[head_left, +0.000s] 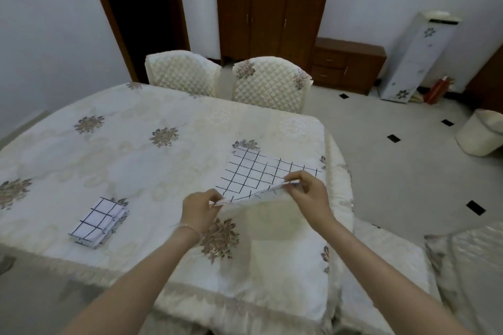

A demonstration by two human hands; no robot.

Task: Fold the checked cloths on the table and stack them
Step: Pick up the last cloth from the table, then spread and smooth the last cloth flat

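Head view, looking down over the worktop (114,144), covered in a cream floral tablecloth.

Left hand (200,210) pinching the near-left corner of the cloth (255,171), fingers curled tight on the edge. Right hand (306,193) pinching the same near edge further along, thumb and fingertips closed on the fabric. So both grips narrow and holding cloth, nothing loose. Thin bracelet (187,227) on the left wrist.

Near edge lifted off the worktop between the two grips, white underside showing just below the fingers. Rest of the cloth lying flat beyond the grips, spreading away toward the far-right corner of the worktop, black grid on white. Far corner touching a flower motif on the tablecloth.

Stack (99,221) of already folded checked cloths well off to the left of the left grip, near the front edge, same grid pattern, a few layers showing at the side. Well apart from the cloth being held.

Beyond the grips, past the far edge of the worktop: two quilted chairs (228,77) side by side. Behind those, a brown cabinet (272,16) against the wall. Off to the right of the right grip, on the tiled floor, a pale bin (480,134).
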